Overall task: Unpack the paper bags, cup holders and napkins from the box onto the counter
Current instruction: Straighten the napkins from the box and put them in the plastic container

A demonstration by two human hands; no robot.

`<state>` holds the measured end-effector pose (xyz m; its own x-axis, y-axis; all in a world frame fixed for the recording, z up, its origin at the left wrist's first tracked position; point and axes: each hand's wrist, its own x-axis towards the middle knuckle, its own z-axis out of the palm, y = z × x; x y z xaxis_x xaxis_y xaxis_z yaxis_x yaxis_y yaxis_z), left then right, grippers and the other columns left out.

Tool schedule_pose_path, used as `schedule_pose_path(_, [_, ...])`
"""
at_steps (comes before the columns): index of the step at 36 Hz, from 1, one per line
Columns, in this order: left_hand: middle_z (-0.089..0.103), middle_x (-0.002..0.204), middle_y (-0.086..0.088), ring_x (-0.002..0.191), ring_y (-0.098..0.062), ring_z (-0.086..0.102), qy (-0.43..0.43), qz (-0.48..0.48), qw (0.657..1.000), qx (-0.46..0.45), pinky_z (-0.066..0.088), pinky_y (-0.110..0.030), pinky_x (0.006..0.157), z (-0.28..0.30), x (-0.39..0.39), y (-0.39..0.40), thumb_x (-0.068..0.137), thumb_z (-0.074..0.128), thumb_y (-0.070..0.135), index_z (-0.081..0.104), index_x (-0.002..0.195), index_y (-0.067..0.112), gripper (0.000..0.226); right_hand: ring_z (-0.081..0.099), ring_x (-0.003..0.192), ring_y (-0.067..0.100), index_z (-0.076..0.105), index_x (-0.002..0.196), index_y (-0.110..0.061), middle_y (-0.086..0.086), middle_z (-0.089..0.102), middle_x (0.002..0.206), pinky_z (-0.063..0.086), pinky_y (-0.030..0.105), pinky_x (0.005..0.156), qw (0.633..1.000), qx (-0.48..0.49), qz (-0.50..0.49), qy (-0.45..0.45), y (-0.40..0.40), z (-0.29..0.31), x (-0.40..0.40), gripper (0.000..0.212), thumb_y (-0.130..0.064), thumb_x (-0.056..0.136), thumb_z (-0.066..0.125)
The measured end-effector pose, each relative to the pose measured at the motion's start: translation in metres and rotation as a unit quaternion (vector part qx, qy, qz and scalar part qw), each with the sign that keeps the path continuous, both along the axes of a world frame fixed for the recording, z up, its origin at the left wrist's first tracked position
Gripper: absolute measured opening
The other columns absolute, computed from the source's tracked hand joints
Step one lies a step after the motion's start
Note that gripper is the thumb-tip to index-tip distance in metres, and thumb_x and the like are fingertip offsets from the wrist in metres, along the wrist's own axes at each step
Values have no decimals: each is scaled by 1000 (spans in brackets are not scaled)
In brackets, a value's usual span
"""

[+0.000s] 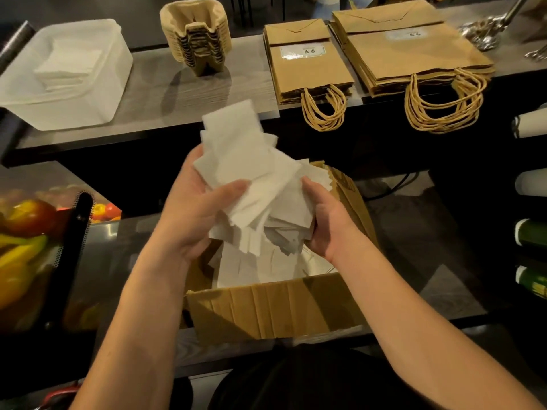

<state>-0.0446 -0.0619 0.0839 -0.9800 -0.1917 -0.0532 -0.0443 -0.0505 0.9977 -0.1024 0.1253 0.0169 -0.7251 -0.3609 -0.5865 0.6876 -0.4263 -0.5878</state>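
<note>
Here, loose napkin bundle held above open box, long axis pointing away toward counter, left grip and right grip both clasped the napkins.

Dim room: grey wood-grain counter above a dark lower shelf, fruit at left.
</note>
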Motion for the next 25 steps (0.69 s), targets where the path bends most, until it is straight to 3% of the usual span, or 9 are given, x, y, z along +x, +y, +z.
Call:
schedule_pose_path(3, [63, 116, 13, 100, 5, 66, -44, -55, 986, -148, 56, -14, 70, -6, -10, 16, 82, 80, 12, 41, 136, 37, 71, 73, 107, 32, 65, 133, -19, 12, 74, 122, 60, 46, 89, 998, -40, 42, 26, -4, 2, 2, 70, -72, 91, 49])
schedule_pose_path(5, [57, 113, 21, 96, 2, 64, -67, -84, 966, -236, 54, -15, 67, -11, -12, 21, 83, 81, 22, 38, 133, 45, 70, 71, 112, 32, 63, 134, -19, 12, 72, 127, 57, 48, 97, 994, -57, 68, 56, -2, 3, 3, 83, -80, 83, 40])
schedule_pose_path(8, [56, 110, 25, 96, 2, 61, -83, -98, 951, -280, 54, -17, 70, -14, -12, 21, 82, 82, 29, 38, 129, 48, 67, 68, 119, 33, 58, 140, -19, 11, 70, 131, 55, 50, 101, 993, -62, 73, 74, 1, 4, 5, 84, -75, 78, 51])
schedule_pose_path(11, [56, 111, 25, 98, 1, 61, -75, -101, 945, -301, 55, -17, 71, -12, -10, 18, 81, 83, 30, 41, 133, 44, 69, 70, 114, 32, 63, 133, -16, 11, 73, 126, 56, 49, 100, 995, -42, 63, 65, 1, 6, 7, 62, -56, 85, 65])
schedule_pose_path(14, [56, 112, 25, 98, 1, 61, -81, -104, 941, -311, 55, -18, 73, -10, -7, 15, 80, 83, 32, 41, 133, 44, 69, 67, 117, 38, 67, 126, -11, 15, 73, 122, 49, 54, 106, 996, -35, 54, 58, 3, 6, 8, 36, -31, 96, 66])
schedule_pose_path(16, [59, 112, 23, 97, 0, 64, -88, -107, 944, -300, 57, -20, 73, -10, -4, 11, 80, 84, 32, 42, 132, 44, 68, 69, 112, 37, 69, 120, -11, 16, 73, 121, 45, 55, 108, 997, -26, 49, 56, 4, 6, 9, 26, -25, 99, 63])
schedule_pose_path(21, [66, 110, 17, 95, 2, 67, -98, -90, 963, -235, 58, -18, 69, -10, 13, -8, 81, 82, 22, 48, 137, 33, 67, 76, 94, 26, 65, 126, -15, 7, 78, 111, 62, 43, 82, 998, -34, 10, 45, 4, 9, 8, 28, -22, 100, 62])
schedule_pose_path(25, [71, 104, 18, 96, -4, 71, -66, -19, 988, -138, 58, -18, 69, -7, 24, -15, 85, 76, 12, 53, 131, 31, 55, 75, 95, 26, 59, 138, -14, 10, 75, 118, 64, 40, 75, 998, -50, -35, 24, 5, 5, 5, 40, -23, 99, 63])
